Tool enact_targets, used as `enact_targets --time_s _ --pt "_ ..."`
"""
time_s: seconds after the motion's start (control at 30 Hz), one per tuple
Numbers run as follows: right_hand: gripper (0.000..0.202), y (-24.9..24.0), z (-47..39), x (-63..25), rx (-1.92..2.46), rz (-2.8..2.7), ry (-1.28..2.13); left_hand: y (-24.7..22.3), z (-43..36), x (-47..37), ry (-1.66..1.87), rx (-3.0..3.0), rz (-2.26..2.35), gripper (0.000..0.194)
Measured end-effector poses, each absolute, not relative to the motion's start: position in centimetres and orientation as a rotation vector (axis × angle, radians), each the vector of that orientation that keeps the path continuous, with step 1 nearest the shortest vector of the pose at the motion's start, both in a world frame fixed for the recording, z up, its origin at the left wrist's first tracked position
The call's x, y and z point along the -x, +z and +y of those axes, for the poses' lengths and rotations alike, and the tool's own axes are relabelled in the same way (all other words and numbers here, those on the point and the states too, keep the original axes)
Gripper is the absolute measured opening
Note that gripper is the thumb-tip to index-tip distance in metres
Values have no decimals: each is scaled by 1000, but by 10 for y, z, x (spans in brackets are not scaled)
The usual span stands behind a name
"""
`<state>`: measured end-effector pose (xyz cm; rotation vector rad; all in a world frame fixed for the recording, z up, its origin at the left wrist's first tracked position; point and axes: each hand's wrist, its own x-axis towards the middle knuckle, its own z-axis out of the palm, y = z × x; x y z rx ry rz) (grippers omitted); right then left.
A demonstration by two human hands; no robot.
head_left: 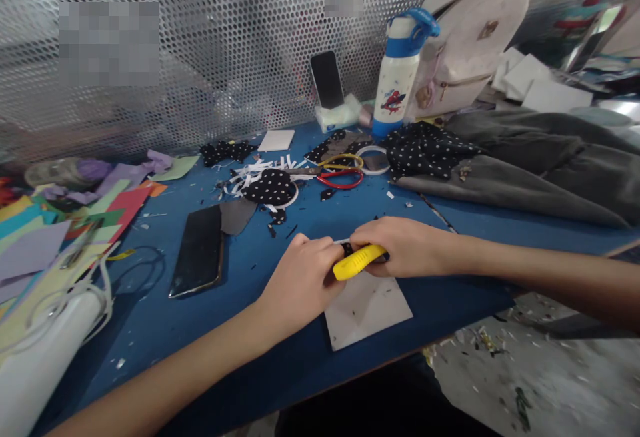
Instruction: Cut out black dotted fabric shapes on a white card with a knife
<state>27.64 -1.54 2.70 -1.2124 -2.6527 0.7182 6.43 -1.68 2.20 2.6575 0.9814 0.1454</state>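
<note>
My right hand is closed around a yellow, ridged plastic tool, whose working end is hidden. Its yellow body slants down towards my left hand. The fingers of my left hand are closed at a small black piece with a white edge, mostly covered between the two hands. Beneath the hands lies a white square tile with dark specks on it. Beyond them, scissors with red and yellow handles rest beside a black polka-dot fabric shape and shredded white strips.
Left of my hands a black phone lies flat on the blue table. Coloured papers and a white device with a cord fill the left side. A bottle, backpack and grey cloth stand or lie at the back right.
</note>
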Motion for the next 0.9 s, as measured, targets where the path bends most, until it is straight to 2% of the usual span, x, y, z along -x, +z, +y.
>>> enact_targets --time_s 0.4,0.57,0.77,0.9 --pt "16 31 -16 -279 1276 -2566 852 20 -18 -66 207 -2681 1021 16" --pt "9 30 -14 -279 1243 -2599 829 20 -19 -59 273 -2663 1038 22" --pt "11 27 -12 -282 1205 -2588 837 15 -21 -47 331 -2679 909 10" --pt "17 28 -11 -284 1209 -2574 878 16 -24 -35 346 -2744 787 15"
